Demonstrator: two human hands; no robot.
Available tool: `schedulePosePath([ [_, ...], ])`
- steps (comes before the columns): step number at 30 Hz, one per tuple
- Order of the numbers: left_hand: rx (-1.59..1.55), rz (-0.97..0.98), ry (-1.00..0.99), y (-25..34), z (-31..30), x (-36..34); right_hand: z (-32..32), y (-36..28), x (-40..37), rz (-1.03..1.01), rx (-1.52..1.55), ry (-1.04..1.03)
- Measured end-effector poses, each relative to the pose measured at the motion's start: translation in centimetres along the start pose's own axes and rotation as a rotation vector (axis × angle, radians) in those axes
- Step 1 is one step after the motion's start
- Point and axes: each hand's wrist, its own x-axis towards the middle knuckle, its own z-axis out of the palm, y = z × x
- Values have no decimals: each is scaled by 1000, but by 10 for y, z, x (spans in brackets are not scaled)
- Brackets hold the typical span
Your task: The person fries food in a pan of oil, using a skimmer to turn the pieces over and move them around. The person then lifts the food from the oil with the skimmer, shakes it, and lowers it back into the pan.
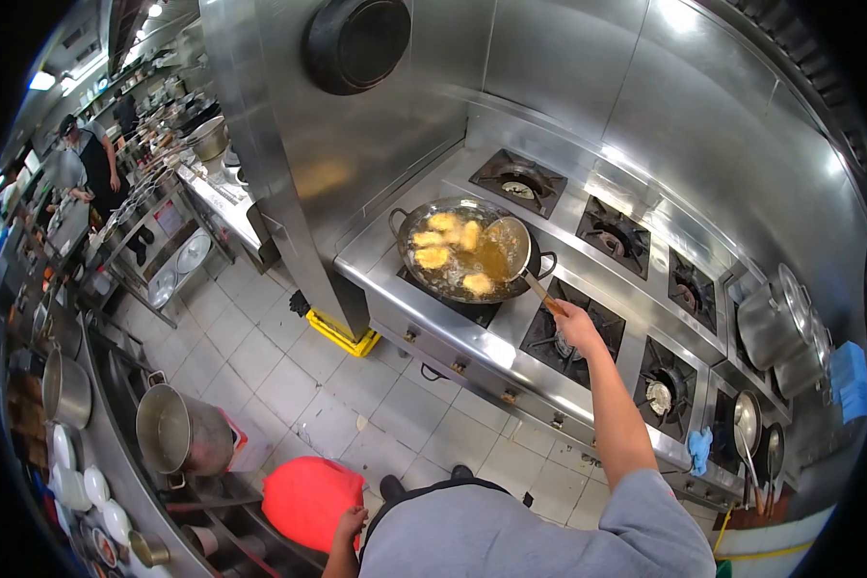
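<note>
My right hand is closed around the wooden handle of a round skimmer. The skimmer's head rests in the oil at the right side of a wide two-handled wok. Several golden battered pieces float in the bubbling oil, most of them left of the skimmer and one near the front rim. What the pieces are inside the batter cannot be made out. Low at my side hangs my left hand, its fingers curled and nothing visible in them, in front of a red rounded surface.
Gas burners line the steel stove to the right. Big pots and pans stand at its far end. A deep pot is behind me at left, near stacked plates. Another person stands at the far left.
</note>
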Motion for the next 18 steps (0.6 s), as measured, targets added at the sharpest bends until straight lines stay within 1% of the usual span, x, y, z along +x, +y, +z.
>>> schedulePosePath([
  [1,-5,-6,6,1,0,0,-1,-2,-4,0,-1,-2],
  [3,-10,-12,12,3,0,-1,-3,-5,-11,72,151,-76],
  [4,-13,-11,22,4,-1,0,-3,-1,-11,73,151,-76],
  [6,-13,-12,31,8,-2,-3,-5,5,-13,88,302,-160],
  [9,-30,21,27,24,-2,-13,-9,-1,-26,93,351,-165],
  [11,-43,87,82,34,0,-19,-11,-2,-32,100,388,-169],
  [16,-50,69,123,48,1,-27,-16,-1,-35,113,533,-189],
  [18,-27,70,124,50,1,-29,-17,-7,-36,110,545,-133],
])
